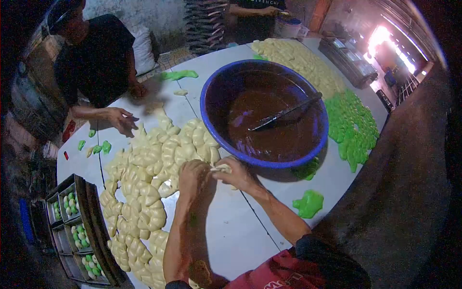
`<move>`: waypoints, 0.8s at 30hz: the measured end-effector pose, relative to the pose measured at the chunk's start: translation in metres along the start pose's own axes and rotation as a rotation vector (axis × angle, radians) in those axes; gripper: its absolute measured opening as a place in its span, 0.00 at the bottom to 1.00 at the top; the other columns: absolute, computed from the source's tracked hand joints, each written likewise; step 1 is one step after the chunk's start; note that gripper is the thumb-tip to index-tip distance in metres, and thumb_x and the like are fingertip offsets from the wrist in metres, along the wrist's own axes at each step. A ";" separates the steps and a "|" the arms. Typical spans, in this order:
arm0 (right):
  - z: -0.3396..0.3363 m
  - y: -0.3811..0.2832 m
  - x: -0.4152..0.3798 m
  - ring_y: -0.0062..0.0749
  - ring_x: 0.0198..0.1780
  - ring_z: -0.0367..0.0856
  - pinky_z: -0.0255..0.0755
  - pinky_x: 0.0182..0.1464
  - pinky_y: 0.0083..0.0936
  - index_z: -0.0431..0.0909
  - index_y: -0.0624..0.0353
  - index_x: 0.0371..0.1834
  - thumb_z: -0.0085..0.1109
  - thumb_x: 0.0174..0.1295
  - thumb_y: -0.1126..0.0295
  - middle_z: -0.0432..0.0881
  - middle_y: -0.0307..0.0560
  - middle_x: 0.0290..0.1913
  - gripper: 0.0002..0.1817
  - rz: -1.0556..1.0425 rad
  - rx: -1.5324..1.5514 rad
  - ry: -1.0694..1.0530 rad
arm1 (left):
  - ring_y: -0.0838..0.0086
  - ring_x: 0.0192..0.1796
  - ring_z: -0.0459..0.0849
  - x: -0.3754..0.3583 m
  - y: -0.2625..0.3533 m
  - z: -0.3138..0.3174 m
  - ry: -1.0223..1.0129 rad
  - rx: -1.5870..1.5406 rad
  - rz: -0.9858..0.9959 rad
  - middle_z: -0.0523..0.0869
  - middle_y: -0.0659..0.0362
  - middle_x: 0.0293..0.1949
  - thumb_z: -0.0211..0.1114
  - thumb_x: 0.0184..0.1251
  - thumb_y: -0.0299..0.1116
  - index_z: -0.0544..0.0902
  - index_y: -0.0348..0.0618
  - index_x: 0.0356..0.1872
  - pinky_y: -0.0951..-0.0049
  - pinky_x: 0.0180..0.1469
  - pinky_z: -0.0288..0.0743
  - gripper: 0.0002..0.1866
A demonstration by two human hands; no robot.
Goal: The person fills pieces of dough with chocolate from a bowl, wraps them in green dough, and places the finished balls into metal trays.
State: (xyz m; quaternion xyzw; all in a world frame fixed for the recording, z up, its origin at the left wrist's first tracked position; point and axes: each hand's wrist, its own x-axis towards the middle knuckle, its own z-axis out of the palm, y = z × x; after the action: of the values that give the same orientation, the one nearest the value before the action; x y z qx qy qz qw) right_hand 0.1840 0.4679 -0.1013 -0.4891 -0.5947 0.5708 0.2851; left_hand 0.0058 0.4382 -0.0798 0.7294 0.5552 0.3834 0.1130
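Dough sits pinched between both my hands: a small pale piece (222,168) held just above the table (231,231), right at the near rim of the blue bowl (263,111). My left hand (193,176) closes its fingers on the piece's left end, my right hand (238,176) on its right, so its long side runs across me, hand to hand. Both are equally near it. The bowl's brown filling (279,120) and spoon (286,111) lie ahead and to the right, nearer my right hand. Pale shaped pieces (144,192) spread to the left; a co-worker's hand (120,119) rests beyond them.
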 end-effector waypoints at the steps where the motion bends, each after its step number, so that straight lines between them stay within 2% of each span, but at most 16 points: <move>1: 0.000 0.004 0.001 0.31 0.40 0.82 0.76 0.43 0.32 0.81 0.65 0.47 0.69 0.61 0.64 0.83 0.50 0.38 0.17 -0.109 -0.132 0.032 | 0.56 0.47 0.84 0.000 0.001 0.000 -0.009 -0.008 -0.012 0.89 0.54 0.39 0.71 0.49 0.31 0.87 0.42 0.32 0.54 0.56 0.70 0.09; 3: -0.002 0.012 0.006 0.30 0.40 0.82 0.76 0.43 0.32 0.82 0.64 0.46 0.68 0.62 0.64 0.83 0.50 0.37 0.15 -0.327 -0.399 0.099 | 0.56 0.51 0.84 -0.001 0.000 0.005 0.022 0.032 0.020 0.89 0.54 0.40 0.71 0.50 0.32 0.87 0.43 0.36 0.51 0.62 0.67 0.11; 5: -0.002 0.000 0.001 0.31 0.41 0.83 0.76 0.45 0.32 0.82 0.62 0.46 0.66 0.62 0.66 0.85 0.50 0.37 0.13 -0.306 -0.301 0.088 | 0.57 0.56 0.83 -0.006 -0.010 0.021 0.109 0.133 0.099 0.88 0.54 0.42 0.71 0.51 0.32 0.86 0.44 0.40 0.46 0.69 0.62 0.13; 7: 0.003 -0.012 -0.003 0.33 0.44 0.85 0.76 0.48 0.34 0.82 0.61 0.46 0.65 0.62 0.66 0.87 0.50 0.39 0.13 -0.288 -0.159 0.077 | 0.60 0.60 0.81 -0.010 -0.018 0.023 -0.067 0.117 0.030 0.88 0.57 0.48 0.69 0.55 0.33 0.86 0.46 0.43 0.44 0.72 0.57 0.13; 8: 0.001 -0.020 -0.007 0.33 0.43 0.85 0.76 0.48 0.33 0.82 0.61 0.45 0.65 0.62 0.66 0.87 0.50 0.39 0.13 -0.139 -0.213 0.056 | 0.61 0.63 0.80 -0.012 -0.021 0.022 -0.155 0.108 -0.004 0.87 0.58 0.51 0.68 0.57 0.34 0.86 0.48 0.45 0.44 0.74 0.55 0.14; 9: 0.002 -0.016 -0.006 0.33 0.43 0.85 0.76 0.48 0.32 0.82 0.62 0.45 0.65 0.62 0.66 0.87 0.50 0.39 0.13 -0.189 -0.206 0.058 | 0.63 0.65 0.79 -0.010 -0.019 0.021 -0.242 0.097 -0.036 0.87 0.60 0.54 0.66 0.59 0.34 0.86 0.49 0.47 0.43 0.76 0.52 0.14; 10: 0.002 -0.008 -0.003 0.33 0.43 0.85 0.76 0.48 0.32 0.82 0.62 0.45 0.65 0.62 0.66 0.87 0.50 0.39 0.13 -0.241 -0.202 0.064 | 0.67 0.63 0.81 -0.009 -0.007 0.014 -0.209 0.126 -0.032 0.89 0.61 0.50 0.64 0.61 0.31 0.88 0.51 0.44 0.44 0.77 0.50 0.11; 11: 0.001 -0.004 -0.002 0.33 0.43 0.85 0.76 0.48 0.32 0.82 0.63 0.45 0.66 0.62 0.65 0.87 0.50 0.38 0.13 -0.291 -0.197 0.069 | 0.68 0.62 0.82 -0.008 -0.011 0.016 -0.211 0.141 -0.010 0.90 0.62 0.49 0.64 0.60 0.31 0.88 0.51 0.43 0.45 0.78 0.49 0.11; 12: -0.001 -0.018 -0.007 0.35 0.44 0.85 0.77 0.49 0.33 0.81 0.64 0.46 0.68 0.61 0.64 0.86 0.51 0.39 0.16 -0.166 -0.191 0.040 | 0.69 0.61 0.82 -0.008 -0.016 0.017 -0.215 0.158 0.012 0.90 0.62 0.47 0.64 0.60 0.31 0.89 0.52 0.42 0.45 0.78 0.49 0.10; 15: 0.002 -0.008 -0.010 0.34 0.43 0.85 0.76 0.47 0.33 0.81 0.59 0.47 0.67 0.63 0.60 0.86 0.50 0.39 0.16 -0.365 -0.305 0.145 | 0.71 0.61 0.83 -0.011 -0.019 0.016 -0.236 0.185 0.014 0.90 0.62 0.49 0.63 0.60 0.30 0.89 0.52 0.43 0.46 0.79 0.47 0.11; 16: 0.005 -0.008 -0.012 0.39 0.44 0.85 0.76 0.48 0.34 0.81 0.59 0.48 0.68 0.63 0.61 0.86 0.52 0.42 0.17 -0.373 -0.262 0.150 | 0.71 0.61 0.82 -0.010 -0.018 0.015 -0.233 0.180 0.006 0.90 0.62 0.49 0.64 0.60 0.30 0.89 0.52 0.43 0.46 0.79 0.46 0.12; 19: 0.006 0.007 -0.005 0.43 0.44 0.86 0.76 0.48 0.35 0.80 0.61 0.48 0.67 0.63 0.63 0.86 0.54 0.41 0.16 -0.440 -0.231 0.126 | 0.70 0.62 0.82 -0.010 -0.021 0.014 -0.231 0.172 0.005 0.89 0.61 0.51 0.62 0.61 0.31 0.89 0.51 0.43 0.47 0.79 0.46 0.12; 20: 0.008 0.011 -0.003 0.49 0.44 0.85 0.76 0.47 0.36 0.80 0.62 0.49 0.66 0.63 0.65 0.85 0.56 0.41 0.15 -0.423 -0.256 0.123 | 0.70 0.62 0.82 -0.014 -0.028 0.019 -0.226 0.178 0.016 0.89 0.62 0.51 0.62 0.62 0.32 0.89 0.51 0.43 0.47 0.79 0.45 0.12; 23: 0.007 -0.004 -0.012 0.52 0.45 0.85 0.77 0.48 0.38 0.80 0.62 0.49 0.65 0.63 0.67 0.85 0.57 0.41 0.14 -0.338 -0.319 0.141 | 0.70 0.61 0.82 -0.016 -0.030 0.020 -0.230 0.216 0.050 0.90 0.62 0.49 0.59 0.65 0.33 0.89 0.50 0.42 0.46 0.78 0.47 0.12; 24: 0.009 -0.004 -0.016 0.54 0.44 0.85 0.78 0.47 0.39 0.81 0.62 0.49 0.63 0.64 0.69 0.86 0.58 0.41 0.13 -0.444 -0.319 0.205 | 0.69 0.60 0.82 -0.016 -0.031 0.022 -0.205 0.219 0.065 0.90 0.61 0.47 0.59 0.65 0.32 0.89 0.50 0.42 0.45 0.77 0.48 0.11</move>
State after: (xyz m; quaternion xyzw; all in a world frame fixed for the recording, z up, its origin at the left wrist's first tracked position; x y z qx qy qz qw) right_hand 0.1803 0.4506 -0.0957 -0.4407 -0.7375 0.3416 0.3811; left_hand -0.0031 0.4408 -0.1204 0.7904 0.5551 0.2475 0.0765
